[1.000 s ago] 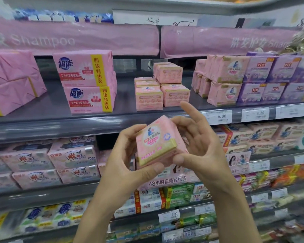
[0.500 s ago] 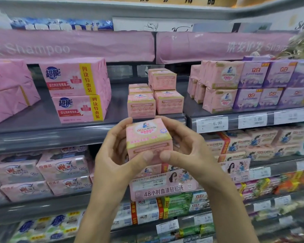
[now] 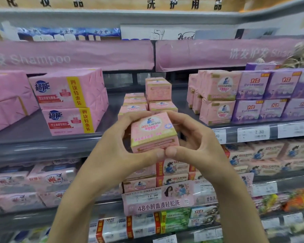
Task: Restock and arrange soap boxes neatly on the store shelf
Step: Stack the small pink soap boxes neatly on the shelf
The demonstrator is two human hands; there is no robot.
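A small pink soap box point(image 3: 154, 132) with a round label on top sits between both my hands, level with the front edge of the grey shelf point(image 3: 42, 142). My left hand point(image 3: 116, 151) grips its left side and my right hand point(image 3: 197, 144) grips its right side; both thumbs press the front bottom edge. Just behind it on the shelf stands a group of matching pink soap boxes point(image 3: 158, 90), some stacked two high.
Large pink multi-packs point(image 3: 68, 102) stand on the shelf to the left. Pink packs point(image 3: 216, 97) and purple packs point(image 3: 270, 95) fill the right side. Price tags point(image 3: 253, 134) line the shelf edge. Lower shelves hold more soap, and a promo sign point(image 3: 165, 199) hangs there.
Both hands turned the box level, label up, and carried it up and forward toward the shelf's pink stack. The view tilted up slightly.
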